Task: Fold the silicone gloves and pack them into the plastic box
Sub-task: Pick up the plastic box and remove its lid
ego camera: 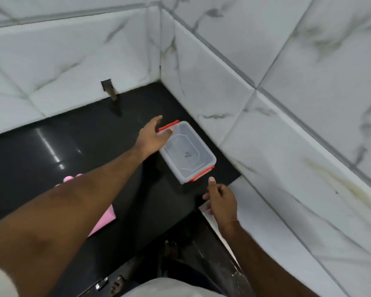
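A clear plastic box (187, 152) with a lid and red clips at both ends lies on the black counter (73, 146), close to the right wall. My left hand (153, 135) reaches over the box's far left end, fingers spread, thumb by the red clip; whether it touches the box I cannot tell. My right hand (220, 199) hovers just short of the near red clip (201, 173), fingers loosely curled, holding nothing. Pink silicone gloves (104, 219) lie on the counter at the left, mostly hidden under my left forearm.
White marble-tiled walls (266, 103) meet in a corner behind the box. A small dark pipe stub (111, 91) sticks out of the back wall. The counter's front edge (214, 224) runs below my right hand; feet on the floor show under it.
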